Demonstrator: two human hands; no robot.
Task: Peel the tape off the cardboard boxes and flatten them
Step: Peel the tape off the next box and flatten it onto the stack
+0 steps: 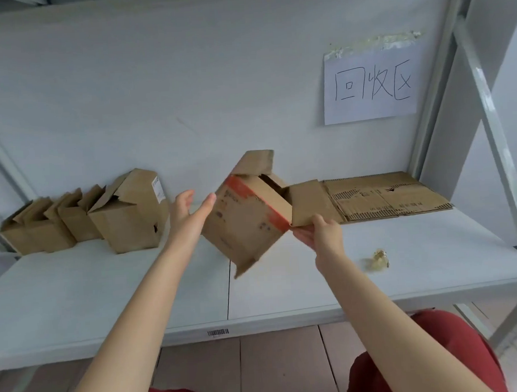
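A small cardboard box with a red tape strip across one face hangs tilted above the white shelf, its flaps standing open. My right hand grips the box at its right corner, where a flap folds out. My left hand is just left of the box with straight fingers, its fingertips at the box's left edge. A flattened cardboard sheet lies at the shelf's back right. Several unflattened boxes stand in a row at the back left.
A crumpled wad of peeled tape lies on the shelf to the right of my right forearm. A paper sign is taped to the back wall. Metal shelf uprights rise at the right. My red-clad knees sit below the shelf edge.
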